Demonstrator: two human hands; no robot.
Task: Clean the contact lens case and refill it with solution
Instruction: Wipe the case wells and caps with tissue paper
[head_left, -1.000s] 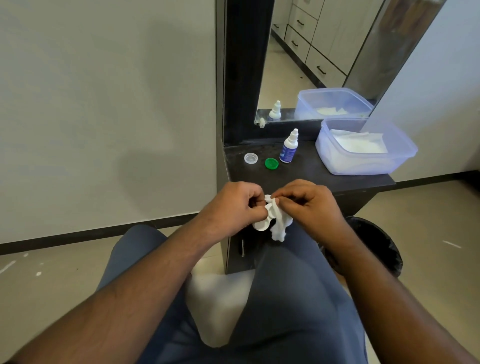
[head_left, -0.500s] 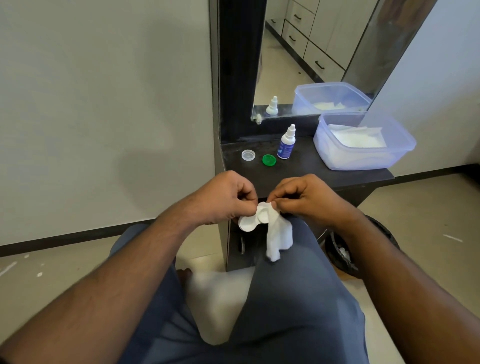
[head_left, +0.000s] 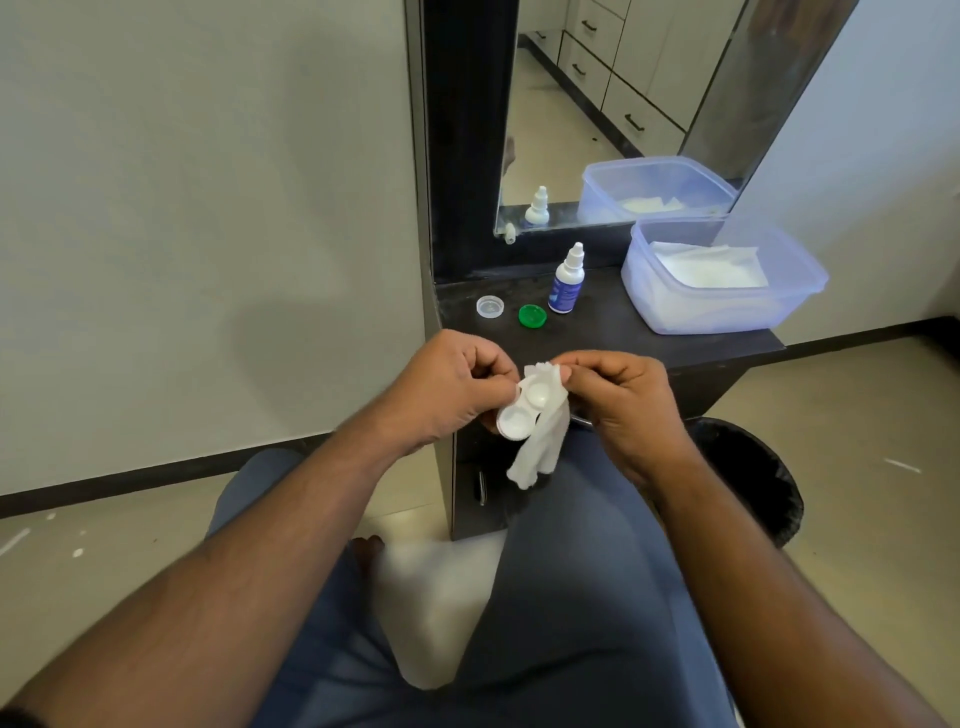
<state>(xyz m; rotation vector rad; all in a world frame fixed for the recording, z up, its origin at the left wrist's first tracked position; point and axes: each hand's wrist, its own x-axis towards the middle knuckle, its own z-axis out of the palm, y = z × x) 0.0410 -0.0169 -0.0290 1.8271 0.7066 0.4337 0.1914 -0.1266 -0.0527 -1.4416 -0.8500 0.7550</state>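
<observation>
Lens case (head_left: 521, 413) pinched at one edge by left hand (head_left: 451, 387), tissue (head_left: 540, 447) pinched by right hand (head_left: 621, 397) just beside: liable to slip floorward under hard wiping.

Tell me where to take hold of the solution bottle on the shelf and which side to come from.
Grip the solution bottle around its labelled body, below the narrow white nozzle, which is too slim to hold well. It stands upright, so come from the front. The green cap lies at its left and the plastic tub at its right.
</observation>
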